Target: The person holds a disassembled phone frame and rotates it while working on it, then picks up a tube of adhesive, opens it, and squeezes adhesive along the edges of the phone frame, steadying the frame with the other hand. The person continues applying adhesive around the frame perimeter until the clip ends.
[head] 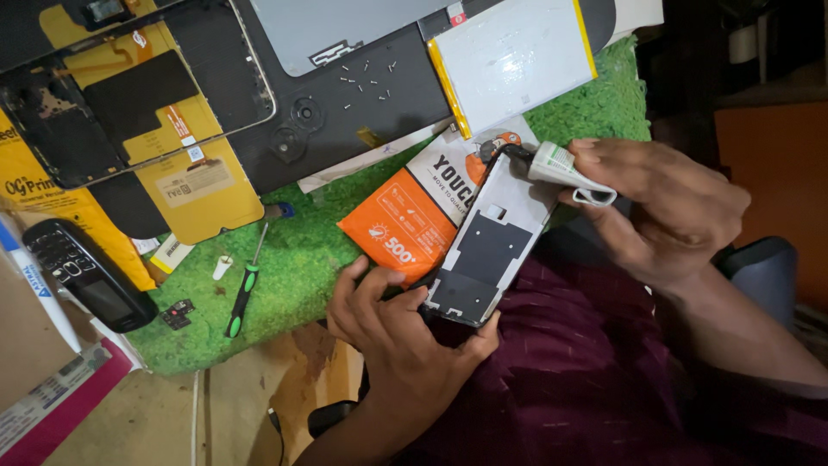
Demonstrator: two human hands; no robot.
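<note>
My left hand [392, 324] grips the lower end of an opened phone frame [487, 246], its silver and black inner side facing up. My right hand [664, 207] pinches a small white squeeze tube [565, 170], its black nozzle touching the top edge of the frame. The frame is tilted over my lap, just past the table's edge. Beneath it lies an orange and white packet [405, 216] on the green turf mat [302, 259].
A green-handled screwdriver [244, 289] lies on the mat. A black keypad phone [86, 272] sits at left. A disassembled tablet back [129, 95], several loose screws [366, 82] on a black sheet, and a white battery pack [513, 56] lie at the far side.
</note>
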